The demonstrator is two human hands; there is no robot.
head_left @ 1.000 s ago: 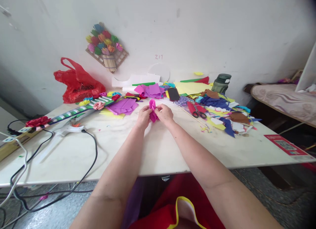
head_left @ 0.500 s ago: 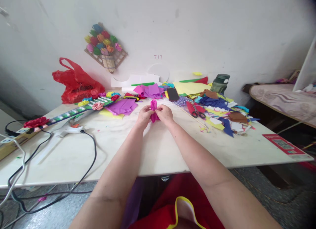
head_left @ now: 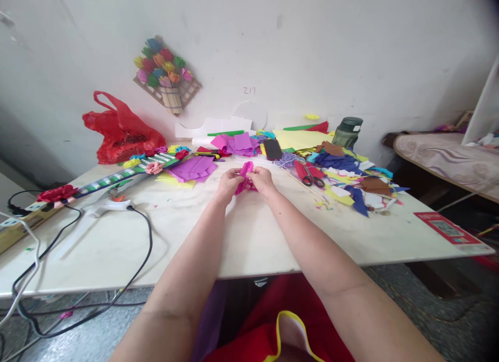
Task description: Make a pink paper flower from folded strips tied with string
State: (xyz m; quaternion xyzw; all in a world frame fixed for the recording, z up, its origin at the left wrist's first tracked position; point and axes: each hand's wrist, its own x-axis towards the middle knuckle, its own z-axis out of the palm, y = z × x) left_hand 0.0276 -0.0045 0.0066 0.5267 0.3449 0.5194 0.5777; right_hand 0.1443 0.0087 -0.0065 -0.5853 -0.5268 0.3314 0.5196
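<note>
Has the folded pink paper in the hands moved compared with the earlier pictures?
Yes. The pink paper was upright; now its top tilts right, toward the red scissors, held between left hand and right hand.

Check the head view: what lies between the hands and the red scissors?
In the head view, a thin wooden stick crosses that stretch of table. The hands, left and right, pinch pink folded paper; the red scissors lie right of the stick.
</note>
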